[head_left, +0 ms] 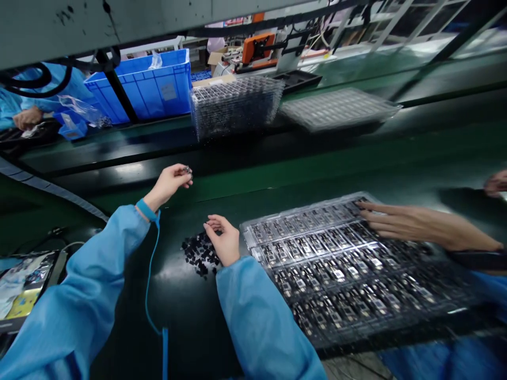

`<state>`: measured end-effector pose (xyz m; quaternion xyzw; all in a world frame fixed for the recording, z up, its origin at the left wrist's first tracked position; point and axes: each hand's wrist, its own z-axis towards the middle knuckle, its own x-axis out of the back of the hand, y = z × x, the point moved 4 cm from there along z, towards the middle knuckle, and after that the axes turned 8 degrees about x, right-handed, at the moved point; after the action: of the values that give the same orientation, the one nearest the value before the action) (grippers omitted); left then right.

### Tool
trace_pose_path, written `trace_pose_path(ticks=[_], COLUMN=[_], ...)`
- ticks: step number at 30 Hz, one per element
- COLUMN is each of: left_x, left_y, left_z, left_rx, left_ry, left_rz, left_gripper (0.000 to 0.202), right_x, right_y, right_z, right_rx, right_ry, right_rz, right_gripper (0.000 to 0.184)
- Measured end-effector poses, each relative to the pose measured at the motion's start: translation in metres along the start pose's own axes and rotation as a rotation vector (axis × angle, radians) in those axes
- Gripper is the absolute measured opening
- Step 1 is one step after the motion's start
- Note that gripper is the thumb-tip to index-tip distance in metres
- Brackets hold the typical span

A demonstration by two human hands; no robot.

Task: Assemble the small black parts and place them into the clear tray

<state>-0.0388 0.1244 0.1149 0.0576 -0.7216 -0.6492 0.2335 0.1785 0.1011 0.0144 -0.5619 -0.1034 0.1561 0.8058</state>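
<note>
My left hand (168, 184) is raised over the bench's far edge, wearing a blue wrist strap (146, 210) with a thin blue cord. Its fingertips close on a small dark, shiny electronic part (187, 171), whose exact kind I cannot make out. A loose pile of small black square pieces (199, 253) lies on the dark bench. Beside and partly above that pile, my right hand (225, 243) has its thumb and fingers drawn together; what they pinch, if anything, is too small to name. Right of it lies a clear plastic tray (253, 226) holding rows of small circuit boards (338, 274).
A co-worker's hand (392, 219) reaches over the tray's right side. Across the back stand a blue bin (162, 87), a stack of clear trays (237, 105) and another filled tray (340, 108). A metal beam (158, 16) crosses overhead. Another person's hand (27, 117) shows far left.
</note>
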Motion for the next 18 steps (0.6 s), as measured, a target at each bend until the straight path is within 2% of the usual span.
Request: trace_pose_path(ticks=[4, 7, 12, 18], left_x=[0.002, -0.008, -0.029, -0.040], left_y=[-0.013, -0.029, -0.044, -0.044], left_z=[-0.079, -0.115, -0.133, -0.144], left_rx=[0.013, 0.037, 0.006, -0.095], left_ry=[0.027, 0.067, 0.109, 0.081], left_rz=[-0.043, -0.038, 0.093, 0.278], left_gripper=[0.033, 0.037, 0.031, 0.021], right_x=[0.002, 0.002, -0.006, -0.017], right_y=[-0.002, -0.007, -0.020, -0.031], right_z=[-0.002, -0.004, -0.007, -0.015], right_rx=[0.017, 0.003, -0.068, -0.085], right_ry=[0.047, 0.070, 0.025, -0.067], right_rz=[0.004, 0.056, 0.236, 0.285], right_gripper=[0.024, 0.026, 0.028, 0.025])
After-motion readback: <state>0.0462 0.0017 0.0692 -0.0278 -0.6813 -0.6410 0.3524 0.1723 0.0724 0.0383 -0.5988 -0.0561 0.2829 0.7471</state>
